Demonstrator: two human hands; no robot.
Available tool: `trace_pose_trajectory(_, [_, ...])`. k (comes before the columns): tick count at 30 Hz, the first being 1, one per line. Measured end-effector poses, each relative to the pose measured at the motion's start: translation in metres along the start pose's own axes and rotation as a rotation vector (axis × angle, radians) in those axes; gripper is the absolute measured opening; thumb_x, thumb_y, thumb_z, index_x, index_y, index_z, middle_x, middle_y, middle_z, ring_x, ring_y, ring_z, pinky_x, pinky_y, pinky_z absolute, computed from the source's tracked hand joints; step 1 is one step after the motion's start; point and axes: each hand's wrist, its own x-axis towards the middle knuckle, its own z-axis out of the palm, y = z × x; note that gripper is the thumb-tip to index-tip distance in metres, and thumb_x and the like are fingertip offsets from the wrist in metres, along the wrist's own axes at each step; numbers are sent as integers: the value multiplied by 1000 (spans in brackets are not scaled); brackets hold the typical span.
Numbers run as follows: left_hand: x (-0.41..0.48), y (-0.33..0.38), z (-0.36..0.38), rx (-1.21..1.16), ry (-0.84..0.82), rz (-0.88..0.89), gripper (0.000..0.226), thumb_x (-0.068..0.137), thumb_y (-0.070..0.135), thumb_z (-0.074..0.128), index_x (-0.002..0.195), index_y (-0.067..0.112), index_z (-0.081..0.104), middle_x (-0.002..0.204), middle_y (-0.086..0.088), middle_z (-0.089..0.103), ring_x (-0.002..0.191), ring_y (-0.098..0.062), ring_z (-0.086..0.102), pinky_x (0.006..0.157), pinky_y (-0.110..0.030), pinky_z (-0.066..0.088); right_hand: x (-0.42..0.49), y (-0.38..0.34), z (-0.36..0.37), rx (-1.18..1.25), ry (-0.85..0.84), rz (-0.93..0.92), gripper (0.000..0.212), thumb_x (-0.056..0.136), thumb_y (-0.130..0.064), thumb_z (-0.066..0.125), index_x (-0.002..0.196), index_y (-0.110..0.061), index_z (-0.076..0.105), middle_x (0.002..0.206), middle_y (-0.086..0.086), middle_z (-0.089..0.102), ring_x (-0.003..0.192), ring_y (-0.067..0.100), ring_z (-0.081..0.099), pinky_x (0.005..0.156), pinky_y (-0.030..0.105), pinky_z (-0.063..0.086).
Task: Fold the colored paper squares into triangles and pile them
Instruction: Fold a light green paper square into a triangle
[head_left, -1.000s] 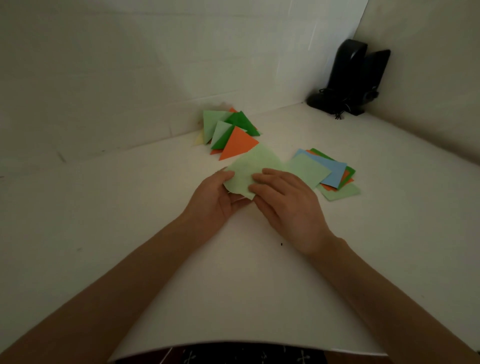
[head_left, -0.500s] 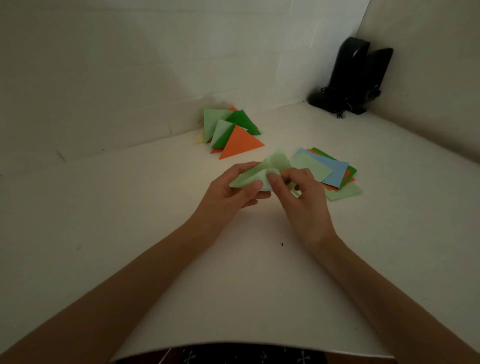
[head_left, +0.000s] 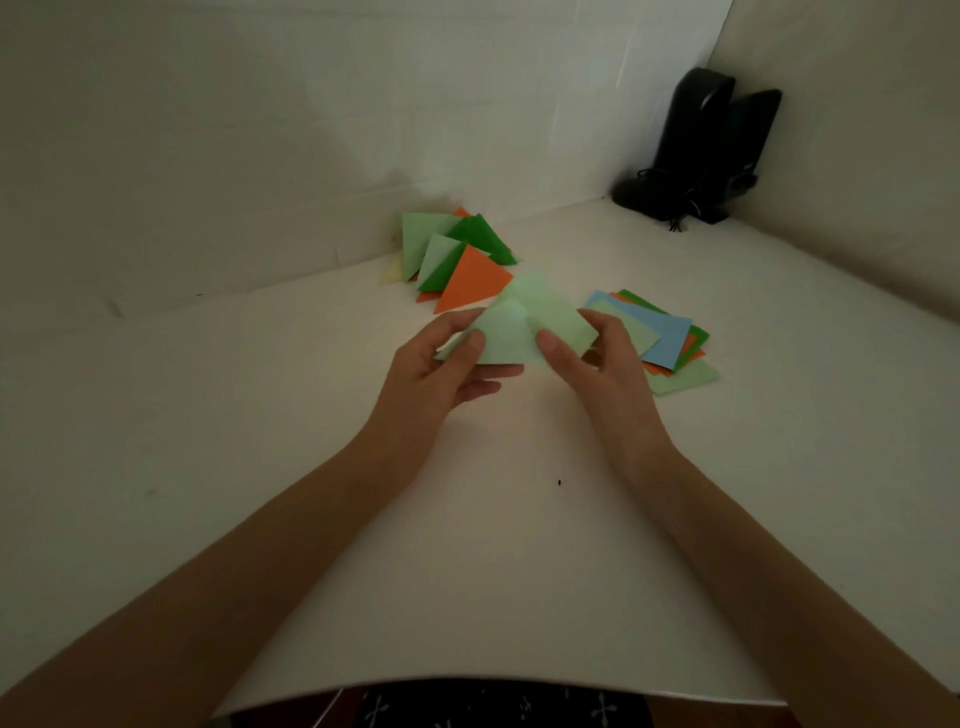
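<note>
The person is holding a light green paper square (head_left: 519, 332) between both hands, seemingly a little above the white counter (head_left: 467, 545). One flap is curling over toward the person, so the fold looks half made rather than creased.

The left hand (head_left: 441, 379) is pinching the sheet's lower left corner, thumb on top and fingers underneath. The right hand (head_left: 602, 364) is pinching its right side the same way. Each grip is closed on the paper, and neither is holding anything else.

The sheet's long axis is running left to right, spanning the gap between the two grips, with its free point aiming away from the person.

The loose pile of folded orange and green paper triangles (head_left: 470, 280) is lying beyond the sheet and to its left, near the back wall. That puts it closer to the left hand. The fanned stack of unfolded blue, green and orange paper squares (head_left: 667, 338) is sitting just beside the right hand.

Once the crease is pressed flat, the left hand is probably the better placed to carry the triangle forward onto the pile.
</note>
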Motion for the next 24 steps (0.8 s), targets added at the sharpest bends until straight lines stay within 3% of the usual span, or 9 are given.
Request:
trace_pose_trajectory(4, [2,1,-2,-26,38,-50,19,96,10,48,96,25,60,81,4,72,76,-17,71,64,-21,53,1,-3,-6,222,-145,44,3,86,-15,65,82,-14,65,71,-2,67,65,9,56,59,22,41])
trace_pose_trajectory(9, [1,5,-6,224,127,-4,3,89,15,61,90,18,63,68,6,71,60,-10,67,59,-19,50,1,-5,-9,163,-81,-22,15,84,-8,66,70,-12,64,57,-2,64,51,8,52,50,22,38])
trace_pose_trajectory(13, [3,6,-9,295,111,26,9,86,11,64,83,20,64,61,9,68,54,-6,62,50,-17,47,1,-5,-13,171,-171,-11,2,84,-12,65,82,-12,65,69,1,66,62,12,57,55,25,41])
trace_pose_trajectory(16, [3,8,-11,401,29,84,14,86,7,63,80,19,65,54,11,63,48,-3,55,43,-17,39,4,-7,-18,218,-234,56,21,79,-10,69,99,-12,64,89,1,68,79,15,63,66,27,49])
trace_pose_trajectory(18, [3,8,-11,429,-38,92,15,85,6,64,79,19,65,52,10,61,47,-3,53,43,-17,35,4,-9,-21,235,-264,83,30,74,-8,72,103,-9,64,91,3,70,80,16,66,67,26,53])
trace_pose_trajectory(24, [-1,8,-10,449,-154,95,15,84,3,64,81,18,64,56,11,63,48,-1,55,47,-8,36,-2,-9,-17,142,-265,109,24,68,-33,71,82,-14,70,77,1,67,73,14,61,64,27,47])
